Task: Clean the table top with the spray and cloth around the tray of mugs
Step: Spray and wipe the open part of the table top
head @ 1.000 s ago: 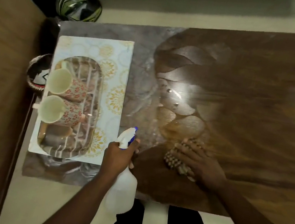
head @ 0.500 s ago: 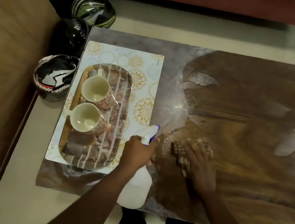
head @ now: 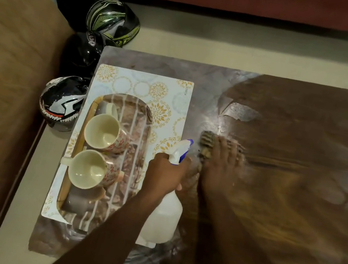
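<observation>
A: What fills the view?

B: The wooden table (head: pixel 291 220), streaky on its right part and dull grey on its left. On that grey end lies a patterned mat (head: pixel 169 98) carrying the tray (head: pixel 133 148) with two mugs (head: pixel 105 132) lying on their sides.

A: And the hands?

B: The left hand (head: pixel 167 174) grips the neck of the spray bottle (head: pixel 164 217), fingers curled around it, just beside the mat's right edge, much as half a second ago. The right hand (head: pixel 222 170) presses flat on the striped cloth (head: pixel 206 143), fingers spread.

A: Anything changed?

B: The cloth has slid farther away from the person, towards the edge of the grey patch. Three helmets (head: pixel 113 21) sit on the floor beyond the table's left end.
</observation>
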Tool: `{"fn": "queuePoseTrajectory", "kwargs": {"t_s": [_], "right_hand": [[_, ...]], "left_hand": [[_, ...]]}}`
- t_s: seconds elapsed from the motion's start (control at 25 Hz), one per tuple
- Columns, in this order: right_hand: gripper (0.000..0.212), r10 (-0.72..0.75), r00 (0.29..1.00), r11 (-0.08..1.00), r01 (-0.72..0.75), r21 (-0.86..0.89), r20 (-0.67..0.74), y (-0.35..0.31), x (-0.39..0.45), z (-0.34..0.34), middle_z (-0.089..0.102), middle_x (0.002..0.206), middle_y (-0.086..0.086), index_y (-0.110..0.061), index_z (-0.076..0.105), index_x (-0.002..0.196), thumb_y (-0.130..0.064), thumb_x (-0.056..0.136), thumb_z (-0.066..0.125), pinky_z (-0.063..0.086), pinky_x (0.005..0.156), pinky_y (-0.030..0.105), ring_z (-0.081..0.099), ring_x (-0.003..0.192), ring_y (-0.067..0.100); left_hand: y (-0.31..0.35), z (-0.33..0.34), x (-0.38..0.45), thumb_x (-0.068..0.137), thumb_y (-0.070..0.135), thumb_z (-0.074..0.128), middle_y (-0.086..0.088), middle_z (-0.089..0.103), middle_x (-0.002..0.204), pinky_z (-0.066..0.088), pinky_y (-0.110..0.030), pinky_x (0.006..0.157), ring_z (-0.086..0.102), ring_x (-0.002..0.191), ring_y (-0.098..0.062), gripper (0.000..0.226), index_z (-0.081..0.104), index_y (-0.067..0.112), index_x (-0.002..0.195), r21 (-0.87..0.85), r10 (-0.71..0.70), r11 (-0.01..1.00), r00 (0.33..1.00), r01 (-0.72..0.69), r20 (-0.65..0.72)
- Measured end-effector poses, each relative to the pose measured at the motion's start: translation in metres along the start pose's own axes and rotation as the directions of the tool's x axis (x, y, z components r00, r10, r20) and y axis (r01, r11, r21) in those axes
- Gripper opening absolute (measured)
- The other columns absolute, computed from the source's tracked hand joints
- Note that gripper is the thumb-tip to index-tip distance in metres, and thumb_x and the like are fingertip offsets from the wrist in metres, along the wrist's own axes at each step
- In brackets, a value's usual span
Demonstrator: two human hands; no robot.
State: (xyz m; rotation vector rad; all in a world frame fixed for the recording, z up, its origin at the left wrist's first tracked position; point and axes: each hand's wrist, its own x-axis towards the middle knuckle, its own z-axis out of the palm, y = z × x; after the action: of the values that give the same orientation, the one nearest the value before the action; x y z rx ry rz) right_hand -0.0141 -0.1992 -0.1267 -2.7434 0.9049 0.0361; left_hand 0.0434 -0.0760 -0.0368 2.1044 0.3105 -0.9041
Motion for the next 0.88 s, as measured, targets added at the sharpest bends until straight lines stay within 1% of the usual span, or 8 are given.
{"fn": "queuePoseTrajectory", "kwargs": {"t_s": [0.08, 0.2, 0.24, 0.32, 0.4, 0.56, 0.72, 0.88], "right_hand": [[0.06, -0.294, 0.953, 0.954, 0.297, -0.034, 0.07, -0.01, -0.01, 0.015, 0.033, 0.151, 0.006, -0.017, 0.03, 0.145, -0.036, 0.088, 0.027, 0.016, 0.113, 0.054, 0.026, 0.141, 0.032], [0.065, -0.648, 0.754, 0.751, 0.656, -0.072, 0.107, 0.062, -0.019, -0.003, 0.033, 0.152, 0.001, -0.025, 0.025, 0.147, -0.039, 0.085, 0.036, 0.019, 0.111, 0.05, 0.021, 0.143, 0.024], [0.065, -0.594, 0.799, 0.795, 0.601, -0.082, 0.095, 0.074, -0.003, -0.008, 0.035, 0.152, 0.001, -0.026, 0.025, 0.147, -0.039, 0.084, 0.036, 0.018, 0.111, 0.05, 0.02, 0.143, 0.022], [0.063, -0.213, 0.977, 0.977, 0.214, -0.02, 0.019, 0.058, 0.043, -0.012, 0.037, 0.15, 0.004, -0.024, 0.03, 0.146, -0.038, 0.085, 0.032, 0.013, 0.113, 0.05, 0.022, 0.142, 0.025], [0.061, 0.002, 1.0, 0.998, -0.004, 0.056, 0.029, 0.004, 0.057, -0.005, 0.036, 0.151, 0.006, -0.021, 0.033, 0.145, -0.037, 0.086, 0.03, 0.009, 0.113, 0.052, 0.022, 0.142, 0.03], [0.062, -0.454, 0.889, 0.89, 0.456, -0.007, 0.063, 0.019, 0.026, 0.0, 0.038, 0.15, 0.002, -0.022, 0.036, 0.143, -0.035, 0.084, 0.051, 0.014, 0.114, 0.053, 0.017, 0.143, 0.025], [0.057, 0.012, 0.998, 0.999, -0.009, 0.051, -0.069, -0.005, 0.115, -0.009, 0.042, 0.146, 0.006, -0.021, 0.04, 0.141, -0.032, 0.086, 0.051, 0.013, 0.112, 0.051, 0.028, 0.139, 0.031], [0.052, -0.407, 0.913, 0.913, 0.407, 0.022, -0.011, -0.022, 0.108, 0.008, 0.044, 0.145, 0.007, -0.015, 0.048, 0.136, -0.032, 0.087, 0.037, 0.022, 0.112, 0.054, 0.032, 0.138, 0.031]], "left_hand": [[0.009, 0.004, 0.008, 0.085, 0.041, 0.065, -0.002, 0.061, 0.047, 0.041, -0.013, 0.039, 0.056, 0.035, -0.005, 0.038, 0.067, 0.003, 0.083, 0.008, 0.001, 1.0, 0.999, -0.001, -0.038], [0.026, 0.007, 0.014, 0.085, 0.044, 0.065, -0.004, 0.062, 0.049, 0.046, -0.018, 0.046, 0.057, 0.036, -0.006, 0.039, 0.069, 0.006, 0.082, 0.021, -0.005, 1.0, 1.0, 0.005, -0.016], [0.033, 0.009, 0.018, 0.085, 0.043, 0.065, -0.005, 0.063, 0.049, 0.047, -0.019, 0.048, 0.058, 0.037, -0.008, 0.039, 0.07, 0.005, 0.082, 0.022, -0.004, 1.0, 1.0, 0.004, -0.012], [0.046, 0.011, 0.027, 0.084, 0.04, 0.066, -0.004, 0.063, 0.049, 0.046, -0.019, 0.046, 0.058, 0.037, -0.01, 0.038, 0.069, 0.002, 0.087, 0.0, 0.004, 1.0, 0.999, -0.004, -0.039], [0.058, 0.012, 0.038, 0.083, 0.043, 0.068, -0.003, 0.062, 0.049, 0.046, -0.022, 0.05, 0.058, 0.038, -0.01, 0.038, 0.069, 0.005, 0.086, -0.012, 0.024, 1.0, 0.998, -0.025, -0.057], [0.081, 0.01, 0.056, 0.081, 0.043, 0.066, -0.004, 0.065, 0.058, 0.047, -0.024, 0.053, 0.06, 0.044, -0.012, 0.036, 0.069, 0.008, 0.088, -0.009, 0.038, 0.999, 0.996, -0.039, -0.082], [0.099, 0.015, 0.069, 0.084, 0.039, 0.068, -0.005, 0.068, 0.058, 0.048, -0.026, 0.052, 0.056, 0.035, -0.012, 0.033, 0.069, 0.006, 0.081, -0.066, 0.041, 0.997, 0.999, -0.043, -0.025], [0.103, 0.016, 0.089, 0.085, 0.041, 0.066, 0.001, 0.062, 0.046, 0.045, -0.02, 0.049, 0.055, 0.034, -0.005, 0.036, 0.068, 0.005, 0.088, -0.009, 0.021, 1.0, 0.997, -0.022, -0.069]]}}
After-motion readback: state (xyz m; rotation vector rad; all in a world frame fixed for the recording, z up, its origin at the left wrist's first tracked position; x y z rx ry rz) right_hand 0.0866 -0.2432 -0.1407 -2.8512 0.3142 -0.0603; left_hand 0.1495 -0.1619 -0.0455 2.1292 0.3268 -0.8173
